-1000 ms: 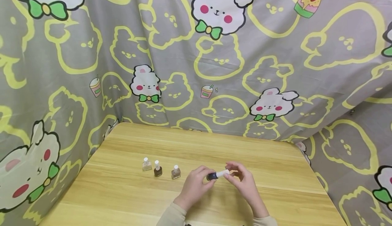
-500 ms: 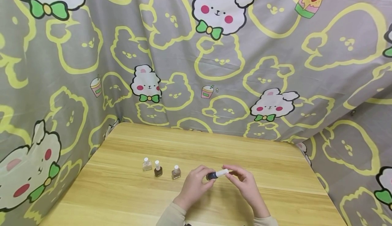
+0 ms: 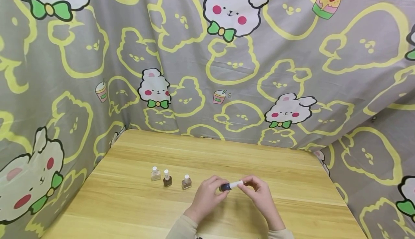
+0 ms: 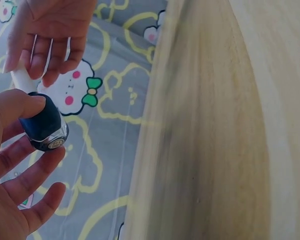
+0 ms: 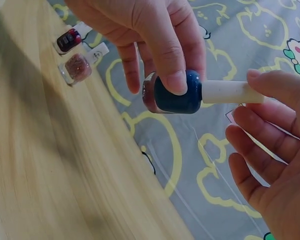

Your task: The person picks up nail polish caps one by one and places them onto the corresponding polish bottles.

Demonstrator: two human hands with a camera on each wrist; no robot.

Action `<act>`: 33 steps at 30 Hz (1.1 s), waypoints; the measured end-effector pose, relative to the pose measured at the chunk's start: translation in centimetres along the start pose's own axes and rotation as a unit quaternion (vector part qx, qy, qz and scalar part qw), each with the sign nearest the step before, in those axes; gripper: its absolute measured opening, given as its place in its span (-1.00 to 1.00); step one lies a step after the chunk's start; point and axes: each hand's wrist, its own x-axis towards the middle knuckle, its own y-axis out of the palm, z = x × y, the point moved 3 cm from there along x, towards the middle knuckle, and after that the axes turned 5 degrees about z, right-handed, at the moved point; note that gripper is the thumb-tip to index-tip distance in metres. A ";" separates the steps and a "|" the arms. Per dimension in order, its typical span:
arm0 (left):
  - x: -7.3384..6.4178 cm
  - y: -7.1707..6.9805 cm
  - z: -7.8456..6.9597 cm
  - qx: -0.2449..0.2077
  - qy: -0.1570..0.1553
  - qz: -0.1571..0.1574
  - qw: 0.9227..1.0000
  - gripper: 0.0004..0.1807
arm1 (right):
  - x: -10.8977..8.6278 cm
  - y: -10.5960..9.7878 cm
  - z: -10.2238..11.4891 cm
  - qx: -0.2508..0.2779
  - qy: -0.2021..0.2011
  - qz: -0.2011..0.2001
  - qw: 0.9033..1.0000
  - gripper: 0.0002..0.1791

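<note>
Above the table, my left hand [image 3: 208, 195] pinches the glass body of a dark blue nail polish bottle [image 5: 182, 92] between thumb and fingers. The bottle lies tilted, nearly level, its base toward the left palm. At its other end my right hand [image 3: 259, 197] pinches the white cap [image 5: 230, 92] near the tip with thumb and forefinger; its other fingers are loosely bent. Cap and bottle sit together in the right wrist view. A round label shows on the base of the bottle [image 4: 42, 122] in the left wrist view.
To the left stand three more white-capped nail polish bottles: a pale one [image 3: 156, 174], a dark one [image 3: 167, 180] and a greyish-pink glittery one [image 3: 186, 183]. The wooden table [image 3: 129, 210] is enclosed by a grey patterned curtain [image 3: 191, 62].
The right fingers have shifted along the white cap, spreading off it a little and then closing on its end again. The left hand and the standing bottles have stayed in place.
</note>
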 end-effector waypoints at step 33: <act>0.0 -0.2 0.3 -0.007 -0.012 -0.004 1.000 -0.72 | 0.2 -0.6 0.6 0.009 -0.055 -0.059 0.997 -0.79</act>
